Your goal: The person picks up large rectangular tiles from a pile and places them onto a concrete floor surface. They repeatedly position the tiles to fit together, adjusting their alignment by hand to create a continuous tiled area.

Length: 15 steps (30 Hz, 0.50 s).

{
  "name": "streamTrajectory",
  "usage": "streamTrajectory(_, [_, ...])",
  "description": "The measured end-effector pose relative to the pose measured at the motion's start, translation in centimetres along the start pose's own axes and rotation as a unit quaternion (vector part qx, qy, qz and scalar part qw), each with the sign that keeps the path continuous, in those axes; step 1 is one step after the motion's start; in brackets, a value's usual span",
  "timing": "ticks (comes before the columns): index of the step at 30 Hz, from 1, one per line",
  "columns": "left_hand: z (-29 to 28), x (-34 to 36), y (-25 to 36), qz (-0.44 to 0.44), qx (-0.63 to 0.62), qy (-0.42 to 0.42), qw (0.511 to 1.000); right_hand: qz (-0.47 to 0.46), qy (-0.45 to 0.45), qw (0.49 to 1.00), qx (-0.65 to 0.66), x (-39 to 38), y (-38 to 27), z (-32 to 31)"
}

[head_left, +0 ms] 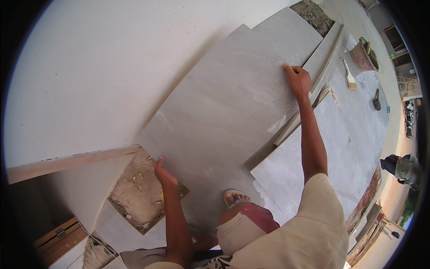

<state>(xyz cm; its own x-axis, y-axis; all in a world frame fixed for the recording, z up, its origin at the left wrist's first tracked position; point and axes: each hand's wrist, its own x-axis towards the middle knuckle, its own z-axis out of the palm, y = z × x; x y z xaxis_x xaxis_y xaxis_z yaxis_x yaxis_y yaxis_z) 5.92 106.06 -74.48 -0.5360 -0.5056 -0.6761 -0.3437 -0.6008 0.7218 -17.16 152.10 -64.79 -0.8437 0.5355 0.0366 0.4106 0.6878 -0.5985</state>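
A large grey tile (pixel 228 94) lies slanted along the white wall, held at two edges by my hands. My left hand (pixel 165 174) grips its lower-left edge, thumb pointing up and fingers mostly hidden. My right hand (pixel 297 80) is closed on its far right edge. Beside that edge runs a narrower grey strip (pixel 323 58), and grey mortar (pixel 312 17) shows beyond the tile's top end. A square patch of rough, dusty ground (pixel 139 193) with bits of debris is beside my left hand. My sandalled foot (pixel 235 197) stands on grey flooring near the tile's lower end.
The white wall (pixel 103 67) fills the upper left, above a dark recess (pixel 31 206). At right, pale slabs (pixel 282 170) carry a brush (pixel 350 78), a mallet (pixel 377 101) and a bucket (pixel 363 56). A dark, bulky object (pixel 401 168) stands at the far right edge.
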Motion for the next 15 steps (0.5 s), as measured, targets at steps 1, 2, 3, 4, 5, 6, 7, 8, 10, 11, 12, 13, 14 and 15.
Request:
streamTrajectory(1, [0.0, -1.0, 0.3, 0.008, -0.016, -0.005, 1.000, -0.009, 0.019, 1.000, 0.014, -0.4, -0.8, -1.7])
streamTrajectory(2, [0.0, -2.0, 0.7, 0.015, -0.033, -0.010, 0.999, -0.025, 0.038, 0.999, 0.030, -1.1, -1.9, -3.6])
streamTrajectory(3, [-0.1, -2.9, 1.1, 0.027, -0.043, -0.002, 0.999, -0.041, 0.056, 0.997, 0.046, -1.9, -3.0, -5.5])
streamTrajectory(4, [0.1, -3.8, 1.6, 0.040, -0.055, 0.002, 0.998, -0.058, 0.078, 0.993, 0.062, -2.7, -4.2, -7.7])
streamTrajectory(5, [0.3, -4.8, 2.2, 0.052, -0.068, 0.008, 0.996, -0.076, 0.102, 0.989, 0.074, -3.7, -5.5, -9.7])
streamTrajectory(6, [0.7, -5.7, 2.9, 0.061, -0.085, 0.007, 0.994, -0.095, 0.126, 0.984, 0.085, -4.7, -6.7, -11.8])
streamTrajectory(7, [1.2, -6.8, 3.8, 0.070, -0.104, 0.005, 0.992, -0.114, 0.151, 0.977, 0.097, -5.6, -8.1, -14.2])
streamTrajectory(8, [1.5, -7.9, 4.7, 0.080, -0.123, 0.006, 0.989, -0.126, 0.167, 0.970, 0.119, -6.9, -9.8, -16.7])
streamTrajectory(10, [1.7, -9.8, 6.6, 0.106, -0.151, -0.002, 0.983, -0.152, 0.196, 0.955, 0.164, -9.5, -13.7, -21.6])
streamTrajectory(11, [1.5, -10.7, 7.5, 0.119, -0.163, -0.002, 0.979, -0.161, 0.223, 0.947, 0.165, -10.6, -15.2, -23.5])
streamTrajectory(12, [1.6, -11.6, 8.5, 0.133, -0.181, 0.006, 0.974, -0.169, 0.249, 0.939, 0.167, -11.5, -16.9, -25.2])
streamTrajectory(13, [2.3, -12.7, 9.2, 0.141, -0.202, 0.009, 0.969, -0.187, 0.279, 0.926, 0.175, -12.5, -18.9, -27.5])
streamTrajectory(14, [2.4, -13.8, 9.7, 0.149, -0.218, 0.018, 0.964, -0.202, 0.303, 0.913, 0.184, -13.4, -20.5, -29.4])
streamTrajectory(15, [1.9, -14.8, 10.1, 0.169, -0.228, 0.001, 0.959, -0.248, 0.326, 0.890, 0.201, -14.2, -22.1, -30.8])
